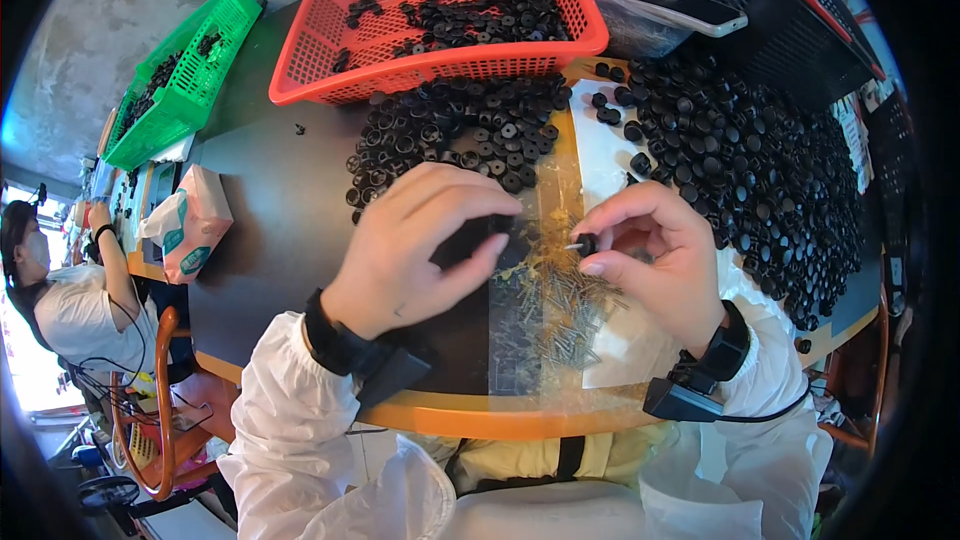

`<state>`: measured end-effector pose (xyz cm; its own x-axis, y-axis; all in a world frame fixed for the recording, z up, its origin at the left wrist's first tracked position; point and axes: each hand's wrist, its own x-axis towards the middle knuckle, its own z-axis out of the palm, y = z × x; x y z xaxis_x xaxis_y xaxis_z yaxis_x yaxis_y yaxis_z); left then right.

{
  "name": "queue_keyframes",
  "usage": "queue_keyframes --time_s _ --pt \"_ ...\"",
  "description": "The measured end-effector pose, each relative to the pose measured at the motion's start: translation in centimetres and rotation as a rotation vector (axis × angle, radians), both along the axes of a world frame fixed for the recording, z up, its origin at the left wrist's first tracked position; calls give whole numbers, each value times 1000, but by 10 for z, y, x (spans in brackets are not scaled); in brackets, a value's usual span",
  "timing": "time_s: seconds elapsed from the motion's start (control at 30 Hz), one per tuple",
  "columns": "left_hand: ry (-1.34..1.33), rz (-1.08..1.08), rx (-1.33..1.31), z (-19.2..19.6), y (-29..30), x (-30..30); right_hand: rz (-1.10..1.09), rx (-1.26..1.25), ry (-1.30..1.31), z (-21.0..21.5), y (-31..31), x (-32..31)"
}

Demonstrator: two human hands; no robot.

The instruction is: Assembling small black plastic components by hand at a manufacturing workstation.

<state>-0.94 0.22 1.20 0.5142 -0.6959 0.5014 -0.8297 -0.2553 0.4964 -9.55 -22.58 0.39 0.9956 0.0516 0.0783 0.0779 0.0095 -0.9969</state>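
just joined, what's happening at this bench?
A person seated at a dark table is working on small parts with bare hands. The left hand grips a black round part; the right hand pinches a small black piece with a screw. A pile of brass-coloured screws lies between them. Heaps of black parts and a red basket sit beyond.

Desk layout: 2 baskets at the far edge, one centre, one left. Round caps lie before the centre basket, more caps right. Screws lie nearest, between both hands.
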Motion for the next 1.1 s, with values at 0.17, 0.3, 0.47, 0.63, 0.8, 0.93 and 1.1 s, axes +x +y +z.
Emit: queue_keyframes --time_s 0.17,0.3,0.47,0.63,0.8,0.93,1.1 --pt "175 -79 -2 0 -12 -19 31 -115 -8 3 3 -2" --pt "581 -16 -132 -2 -15 -30 9 -203 -33 4 3 -1" --pt "426 -65 -156 -6 -13 -25 -7 -461 -360 0 -1 5" --pt "287 -59 -129 -4 -14 -24 11 -426 -316 -1 0 4" --pt "313 -55 -116 -2 -13 -26 13 -422 -324 -1 0 4" --pt "399 -24 -157 -5 -13 -27 -3 -415 -314 -1 0 3" --pt "276 -66 -122 -3 -12 -24 1 -402 -304 -1 1 3"
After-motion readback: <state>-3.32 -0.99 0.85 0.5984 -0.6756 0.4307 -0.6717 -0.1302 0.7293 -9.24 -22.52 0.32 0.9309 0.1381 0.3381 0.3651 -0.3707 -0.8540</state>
